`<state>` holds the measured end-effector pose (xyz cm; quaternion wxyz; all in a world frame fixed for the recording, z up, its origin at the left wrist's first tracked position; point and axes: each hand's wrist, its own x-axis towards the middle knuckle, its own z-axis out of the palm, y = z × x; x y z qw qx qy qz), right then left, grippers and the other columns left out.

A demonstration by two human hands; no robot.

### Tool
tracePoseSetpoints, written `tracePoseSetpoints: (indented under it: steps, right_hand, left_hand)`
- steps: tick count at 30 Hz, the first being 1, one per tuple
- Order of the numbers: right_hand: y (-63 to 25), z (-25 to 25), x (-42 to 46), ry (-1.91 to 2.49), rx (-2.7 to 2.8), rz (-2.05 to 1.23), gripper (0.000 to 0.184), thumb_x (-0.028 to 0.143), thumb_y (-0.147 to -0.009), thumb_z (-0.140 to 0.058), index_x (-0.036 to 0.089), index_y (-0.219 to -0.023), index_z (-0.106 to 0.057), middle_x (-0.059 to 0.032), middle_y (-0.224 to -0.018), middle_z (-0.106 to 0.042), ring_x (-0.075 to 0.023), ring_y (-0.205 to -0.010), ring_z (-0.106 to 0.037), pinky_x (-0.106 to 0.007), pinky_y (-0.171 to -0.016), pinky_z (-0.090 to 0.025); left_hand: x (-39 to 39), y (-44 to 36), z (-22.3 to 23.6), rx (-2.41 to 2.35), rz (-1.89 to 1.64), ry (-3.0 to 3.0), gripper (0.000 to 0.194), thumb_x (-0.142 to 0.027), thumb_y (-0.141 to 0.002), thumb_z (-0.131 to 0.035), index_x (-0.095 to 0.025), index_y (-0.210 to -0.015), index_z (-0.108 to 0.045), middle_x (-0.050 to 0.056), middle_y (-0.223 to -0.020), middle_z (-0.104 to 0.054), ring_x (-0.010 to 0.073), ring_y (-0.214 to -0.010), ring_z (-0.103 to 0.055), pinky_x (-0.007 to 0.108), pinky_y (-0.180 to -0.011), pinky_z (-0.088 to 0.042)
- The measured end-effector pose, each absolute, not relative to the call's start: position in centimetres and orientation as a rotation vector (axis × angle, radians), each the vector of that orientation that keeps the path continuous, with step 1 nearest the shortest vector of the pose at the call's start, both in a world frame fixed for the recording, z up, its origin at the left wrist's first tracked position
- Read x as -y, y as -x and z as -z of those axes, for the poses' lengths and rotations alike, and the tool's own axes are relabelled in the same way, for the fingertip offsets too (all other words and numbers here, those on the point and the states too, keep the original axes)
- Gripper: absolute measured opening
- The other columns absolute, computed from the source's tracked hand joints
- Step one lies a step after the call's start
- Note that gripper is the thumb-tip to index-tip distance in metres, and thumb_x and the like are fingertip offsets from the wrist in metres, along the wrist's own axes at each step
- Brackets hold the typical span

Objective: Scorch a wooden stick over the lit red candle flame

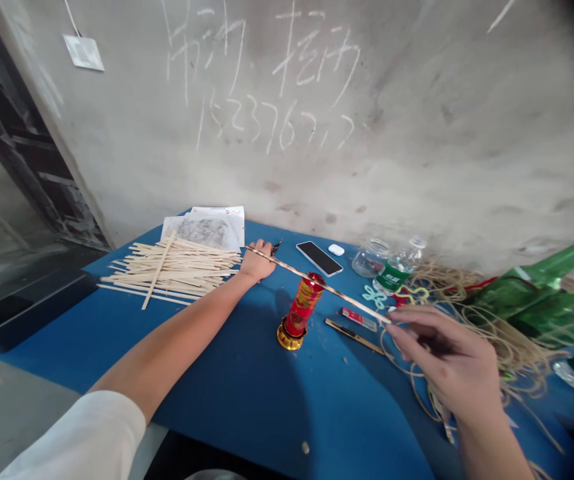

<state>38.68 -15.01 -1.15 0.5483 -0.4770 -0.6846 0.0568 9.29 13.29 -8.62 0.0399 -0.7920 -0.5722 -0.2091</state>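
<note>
My right hand (447, 360) pinches the near end of a thin wooden stick (347, 297) between thumb and fingertips. Dark scorch marks run along the stick, which slants across the top of a red candle (305, 308) on a gold base. Whether the stick touches the candle top, I cannot tell. My left hand (259, 261) is stretched out to the back of the table, its fingers curled beside a dark, thin object (277, 248). The stick's far end passes in front of that hand; what its fingers hold is hidden.
A pile of pale sticks (181, 270) and paper sheets (217, 223) lie left on the blue table (237, 393). Toward the right are a phone (319, 258), a cutter knife (354, 335), a glass jar (367, 259), a bottle (397, 270), tangled cord (521, 370) and green bottles (527, 283).
</note>
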Motion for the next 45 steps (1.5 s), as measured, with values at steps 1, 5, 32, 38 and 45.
tracePoseSetpoints:
  steps: [1, 5, 32, 38, 45]
  right_hand:
    - [-38.66, 1.12, 15.06, 1.13, 1.621, -0.138, 0.012, 0.023, -0.094, -0.088, 0.03, -0.105, -0.088, -0.005, -0.103, -0.08, -0.0126, -0.057, -0.066, -0.029, -0.047, -0.055]
    - [-38.57, 1.01, 15.12, 1.127, 1.617, -0.158, 0.012, 0.023, -0.094, -0.088, 0.03, -0.104, -0.088, -0.0045, -0.101, -0.08, -0.0125, -0.055, -0.067, -0.028, -0.047, -0.057]
    - [-38.99, 1.31, 15.14, 1.132, 1.589, -0.23, 0.014, 0.025, -0.098, -0.084, 0.031, -0.11, -0.09, -0.0044, -0.096, -0.082, -0.0121, -0.052, -0.067, -0.025, -0.044, -0.058]
    - [-38.79, 1.17, 15.15, 1.148, 1.589, -0.235, 0.012, 0.03, -0.098, -0.085, 0.029, -0.109, -0.09, -0.0036, -0.083, -0.08, -0.0136, -0.052, -0.067, -0.025, -0.045, -0.057]
    - [-38.68, 1.02, 15.16, 1.164, 1.595, -0.245, 0.012, 0.03, -0.097, -0.086, 0.03, -0.108, -0.089, -0.0034, -0.089, -0.081, -0.0124, -0.052, -0.067, -0.024, -0.047, -0.058]
  left_hand:
    - [-13.33, -9.26, 8.65, 1.754, 0.64, 2.43, 0.027, -0.026, -0.105, -0.06, -0.018, -0.126, -0.074, 0.017, -0.135, -0.071, 0.0353, -0.123, -0.067, 0.047, -0.111, -0.054]
    - [-13.44, -9.17, 8.74, 1.755, 0.641, 2.439, 0.028, -0.026, -0.105, -0.059, -0.018, -0.128, -0.074, 0.018, -0.136, -0.07, 0.0355, -0.124, -0.067, 0.047, -0.112, -0.055]
    - [-14.01, -9.43, 8.97, 1.805, 0.66, 2.449, 0.029, -0.026, -0.104, -0.062, -0.019, -0.13, -0.072, 0.018, -0.141, -0.068, 0.0367, -0.132, -0.064, 0.049, -0.114, -0.056]
    - [-13.99, -9.48, 8.97, 1.811, 0.639, 2.446, 0.03, -0.028, -0.106, -0.06, -0.018, -0.131, -0.073, 0.018, -0.14, -0.068, 0.037, -0.131, -0.064, 0.049, -0.113, -0.056]
    - [-14.02, -9.5, 8.96, 1.815, 0.61, 2.446, 0.027, -0.029, -0.107, -0.059, -0.017, -0.126, -0.074, 0.018, -0.143, -0.067, 0.0369, -0.131, -0.064, 0.048, -0.112, -0.056]
